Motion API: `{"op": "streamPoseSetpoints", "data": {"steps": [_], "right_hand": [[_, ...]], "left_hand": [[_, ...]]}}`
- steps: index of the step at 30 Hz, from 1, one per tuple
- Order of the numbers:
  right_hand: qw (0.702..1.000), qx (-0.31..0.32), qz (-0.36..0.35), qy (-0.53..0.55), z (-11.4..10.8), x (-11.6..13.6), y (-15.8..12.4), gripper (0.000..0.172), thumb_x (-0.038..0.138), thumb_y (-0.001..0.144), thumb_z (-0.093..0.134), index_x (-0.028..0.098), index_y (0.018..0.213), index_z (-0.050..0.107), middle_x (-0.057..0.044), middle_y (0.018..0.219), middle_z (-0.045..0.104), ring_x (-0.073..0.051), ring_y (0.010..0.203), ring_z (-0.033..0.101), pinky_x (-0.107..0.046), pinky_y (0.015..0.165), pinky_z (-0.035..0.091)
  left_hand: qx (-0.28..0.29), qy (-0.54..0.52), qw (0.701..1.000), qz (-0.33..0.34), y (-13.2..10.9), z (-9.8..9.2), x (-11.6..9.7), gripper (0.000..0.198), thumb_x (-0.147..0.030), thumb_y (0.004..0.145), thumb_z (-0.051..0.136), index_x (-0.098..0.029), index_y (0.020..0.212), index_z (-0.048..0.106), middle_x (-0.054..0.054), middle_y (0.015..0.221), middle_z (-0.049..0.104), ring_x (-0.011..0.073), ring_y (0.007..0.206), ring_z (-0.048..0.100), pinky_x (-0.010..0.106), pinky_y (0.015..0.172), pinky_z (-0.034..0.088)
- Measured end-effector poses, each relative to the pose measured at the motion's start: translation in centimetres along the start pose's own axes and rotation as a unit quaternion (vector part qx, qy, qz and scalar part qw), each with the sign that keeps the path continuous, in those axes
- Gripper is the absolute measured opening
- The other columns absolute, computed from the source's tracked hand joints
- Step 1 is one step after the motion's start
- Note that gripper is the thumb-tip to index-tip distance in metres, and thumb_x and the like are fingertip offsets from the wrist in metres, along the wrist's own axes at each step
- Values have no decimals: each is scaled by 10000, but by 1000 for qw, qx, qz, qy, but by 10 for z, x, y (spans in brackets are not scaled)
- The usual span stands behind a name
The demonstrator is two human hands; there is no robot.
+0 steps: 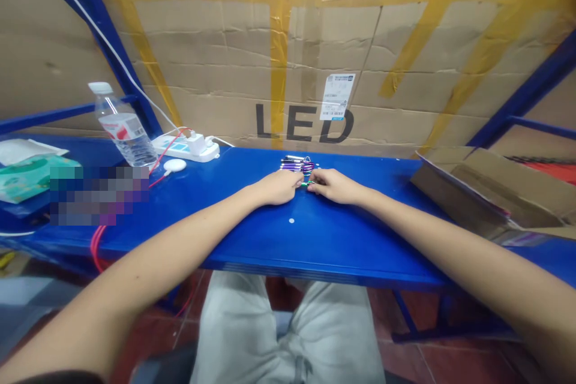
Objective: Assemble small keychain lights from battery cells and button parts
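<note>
My left hand point(279, 188) is closed around one end of a small, shiny green metallic piece point(305, 184). From the other side, the bent fingers of my right hand point(333, 186) pinch its opposite end. Most of that piece is covered by my fingers, and its kind is too small to tell. Just behind my hands lies a row of slim metallic pieces point(292, 165), purple, black and silver, with loop-like ends at the right. Both hands rest low over the blue table point(270, 240).
At the left stand a water bottle point(123, 132), a white power strip point(189, 147) with plugs, a round white charger point(174, 165) and a green tissue pack point(31, 174). Red cable point(95, 246) hangs over the edge. An open cardboard box point(477, 192) sits right; taped cardboard point(216, 72) rises behind.
</note>
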State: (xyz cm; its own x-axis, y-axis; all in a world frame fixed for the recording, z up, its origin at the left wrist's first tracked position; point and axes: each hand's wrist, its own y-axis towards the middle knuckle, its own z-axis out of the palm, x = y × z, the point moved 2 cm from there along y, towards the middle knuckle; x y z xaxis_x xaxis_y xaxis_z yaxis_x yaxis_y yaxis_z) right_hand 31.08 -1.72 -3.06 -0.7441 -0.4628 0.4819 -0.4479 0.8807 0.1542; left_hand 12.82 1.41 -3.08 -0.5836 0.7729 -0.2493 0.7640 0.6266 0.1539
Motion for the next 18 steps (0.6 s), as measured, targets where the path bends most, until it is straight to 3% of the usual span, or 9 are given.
{"op": "streamPoseSetpoints", "data": {"steps": [6, 18], "right_hand": [[999, 26, -37, -8, -6, 0, 0, 154, 308, 920, 561, 191, 822, 537, -48, 787, 649, -176, 699, 549, -287, 643, 376], [1000, 22, -7, 14, -3, -4, -3, 189, 331, 912, 557, 188, 792, 531, -40, 782, 646, -166, 690, 544, -282, 639, 373]], "left_hand": [[7, 3, 1000, -5, -5, -3, -4, 257, -243, 970, 393, -201, 850, 616, 78, 805, 673, 236, 725, 606, 329, 693, 405], [35, -5, 999, -2, -3, -6, -8, 261, -228, 957, 391, -196, 818, 610, 68, 784, 666, 211, 693, 580, 313, 641, 374]]}}
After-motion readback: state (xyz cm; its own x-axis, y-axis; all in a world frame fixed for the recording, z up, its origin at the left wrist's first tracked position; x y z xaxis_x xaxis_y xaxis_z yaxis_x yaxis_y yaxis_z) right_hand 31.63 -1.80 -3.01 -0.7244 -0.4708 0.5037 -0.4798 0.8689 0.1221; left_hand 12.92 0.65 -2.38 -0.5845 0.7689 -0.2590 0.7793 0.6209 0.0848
